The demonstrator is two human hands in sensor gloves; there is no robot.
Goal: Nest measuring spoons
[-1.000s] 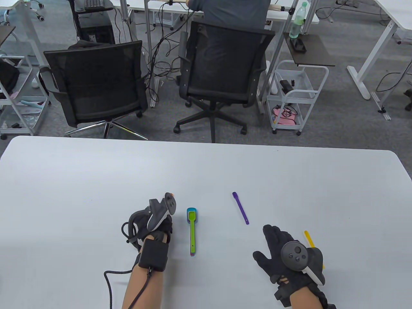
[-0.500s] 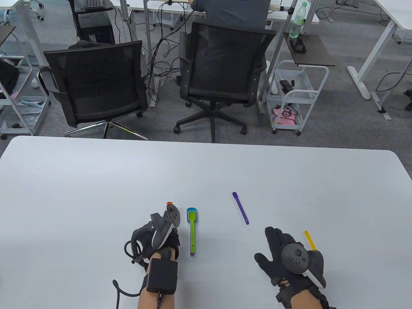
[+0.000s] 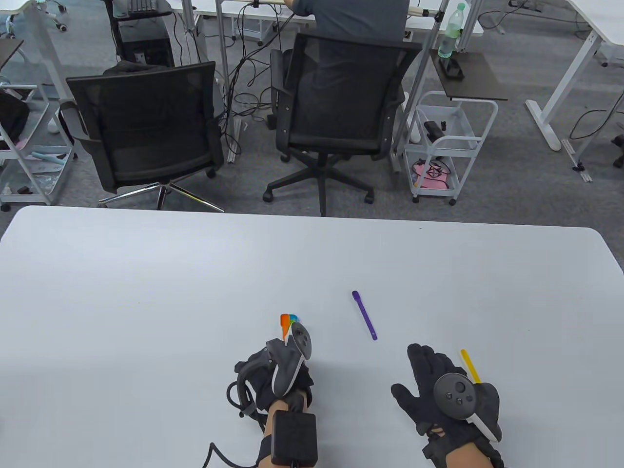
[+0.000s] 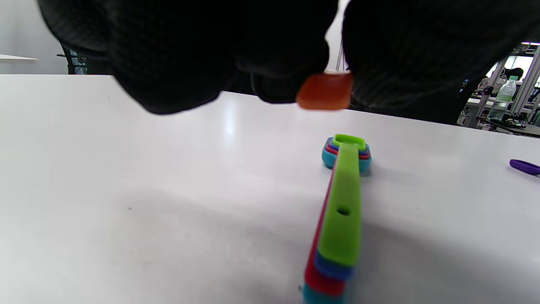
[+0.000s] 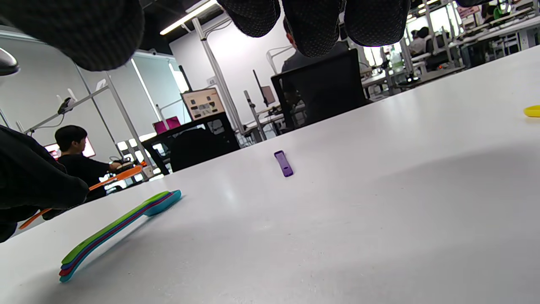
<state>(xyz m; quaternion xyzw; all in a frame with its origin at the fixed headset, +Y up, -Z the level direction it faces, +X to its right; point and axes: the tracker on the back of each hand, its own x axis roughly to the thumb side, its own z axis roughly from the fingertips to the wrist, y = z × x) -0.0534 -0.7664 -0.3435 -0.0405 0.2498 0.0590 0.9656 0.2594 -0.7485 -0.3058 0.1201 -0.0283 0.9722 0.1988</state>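
My left hand [image 3: 282, 363] pinches an orange measuring spoon [image 3: 285, 325] by its handle; the spoon's end [image 4: 325, 90] shows between the gloved fingers [image 4: 379, 63]. It hangs just above a nested stack of spoons [image 4: 344, 211], green on top of blue, red and teal, lying on the white table [image 3: 146, 292]. In the table view the hand covers that stack except a teal bit [image 3: 293, 319]. A purple spoon [image 3: 364, 315] lies alone to the right. My right hand [image 3: 419, 375] rests open on the table, and a yellow spoon [image 3: 469, 364] lies beside it.
Beyond the table's far edge stand two black office chairs [image 3: 146, 122], one with a seated person [image 3: 356, 19], and a white trolley [image 3: 453, 146]. The stack [image 5: 118, 230], purple spoon [image 5: 283, 163] and yellow spoon [image 5: 532, 111] also show in the right wrist view.
My left hand has moved right and nearer with the orange spoon and now covers the nested stack. The right hand has shifted slightly right and stays open.
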